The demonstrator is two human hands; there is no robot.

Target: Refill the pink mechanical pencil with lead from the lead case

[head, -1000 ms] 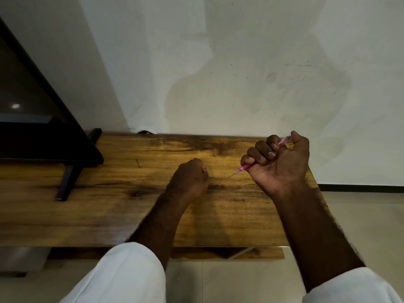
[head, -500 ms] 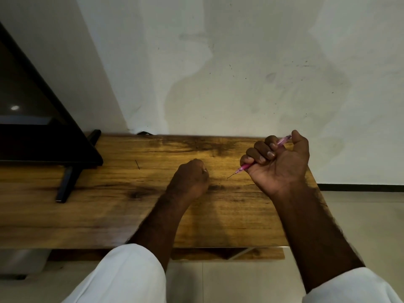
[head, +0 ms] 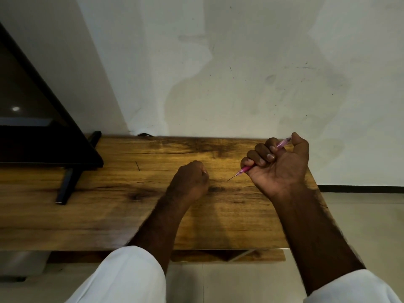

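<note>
Our right hand [head: 282,169] grips slim pink translucent plastic mechanical pencil [head: 245,169], tip toward our left hand [head: 192,180]: curled on brown wooden table [head: 109,215], whether holding anything we cannot tell.

A wooden table [head: 109,215] stands against a stained white wall [head: 240,62]. On the table's left end sits a black screen [head: 32,127] on a black foot [head: 65,186]. Pale floor tiles [head: 360,226] lie right of the table.

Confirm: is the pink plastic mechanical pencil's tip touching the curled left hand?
Apart. Head view shows bare wooden table between the pink mechanical pencil tip and the left hand.
</note>
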